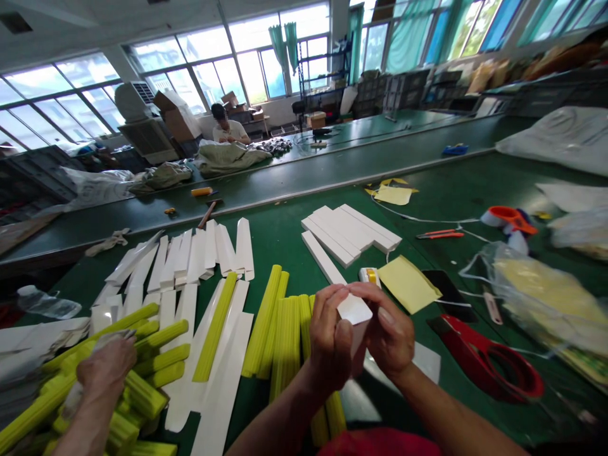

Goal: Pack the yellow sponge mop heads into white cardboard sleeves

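Between my two hands is a narrow white cardboard box (355, 309), its end flap facing up and toward me. My left hand (330, 335) wraps its fingers round the box's left side, the thumb near the flap. From the right, my right hand (392, 332) grips the other side, fingertips at the top edge. Just left of my hands lie yellow ribbed sticks (286, 342). Flattened white boxes (223, 392) lie farther left. Beyond my hands sits a group of closed white boxes (351, 231), with one long box (323, 258) angled toward me.
A co-worker's hand (107, 361) reaches into the yellow stick pile at left. To my right are a red tape dispenser (489, 361), a yellow padded envelope (409, 283), a dark phone (449, 294) and a plastic bag (546, 291). Another person (229, 130) sits across the tables.
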A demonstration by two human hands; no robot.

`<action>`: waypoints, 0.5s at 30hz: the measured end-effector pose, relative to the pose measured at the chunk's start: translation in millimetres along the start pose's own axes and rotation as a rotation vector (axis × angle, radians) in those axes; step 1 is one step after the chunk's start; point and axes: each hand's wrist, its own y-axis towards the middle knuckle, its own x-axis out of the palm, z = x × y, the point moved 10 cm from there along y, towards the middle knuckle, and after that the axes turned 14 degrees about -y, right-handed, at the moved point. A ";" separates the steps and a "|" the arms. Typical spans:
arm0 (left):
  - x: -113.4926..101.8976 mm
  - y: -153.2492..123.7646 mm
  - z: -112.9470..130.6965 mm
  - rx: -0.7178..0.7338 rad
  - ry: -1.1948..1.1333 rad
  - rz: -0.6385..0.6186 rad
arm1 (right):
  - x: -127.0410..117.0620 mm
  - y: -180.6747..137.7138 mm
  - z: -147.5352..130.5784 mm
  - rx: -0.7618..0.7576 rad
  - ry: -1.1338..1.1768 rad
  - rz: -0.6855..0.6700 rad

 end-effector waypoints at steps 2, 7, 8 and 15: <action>-1.2 4.5 6.4 0.079 0.079 -0.066 | 3.5 -1.1 -1.4 -0.041 -0.097 -0.070; -0.8 13.5 10.8 0.090 0.224 -0.221 | 22.0 -10.5 -5.8 -0.146 -0.350 -0.226; -0.8 14.9 13.1 0.099 0.244 -0.245 | 24.4 -11.7 -4.3 -0.137 -0.391 -0.228; 0.4 27.0 23.3 0.154 0.339 -0.353 | 32.7 -12.0 14.2 0.009 -0.434 -0.260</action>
